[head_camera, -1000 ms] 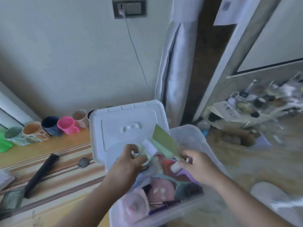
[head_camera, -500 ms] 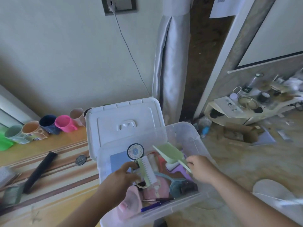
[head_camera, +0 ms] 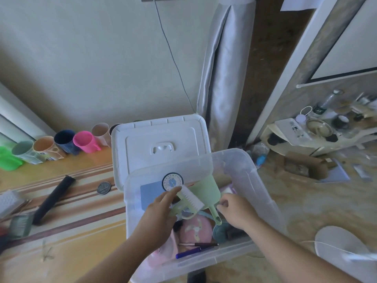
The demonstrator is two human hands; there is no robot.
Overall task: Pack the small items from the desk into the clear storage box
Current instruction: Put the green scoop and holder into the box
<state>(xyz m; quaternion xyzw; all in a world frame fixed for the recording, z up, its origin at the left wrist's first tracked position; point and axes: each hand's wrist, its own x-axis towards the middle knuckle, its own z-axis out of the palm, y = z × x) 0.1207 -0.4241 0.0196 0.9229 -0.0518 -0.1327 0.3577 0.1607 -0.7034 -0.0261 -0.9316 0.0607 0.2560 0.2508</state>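
The left hand (head_camera: 161, 216) grips a small white-bristled brush (head_camera: 189, 199) low inside the clear storage box (head_camera: 251, 180); the right hand (head_camera: 234, 211), fingers loosely curled, has just let the pale green dustpan (head_camera: 206, 190) settle among the contents, touching its handle at most. A second ago both items were held above the rim, so this pair is nearly packed. Smooth translucent walls, a white ribbed lid (head_camera: 161, 139) propped behind; a black tube (head_camera: 54, 199) remains on the striped worktop (head_camera: 71, 237).

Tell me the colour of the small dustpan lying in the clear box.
Pale green dustpan, handle included; the head view shows it clearly.
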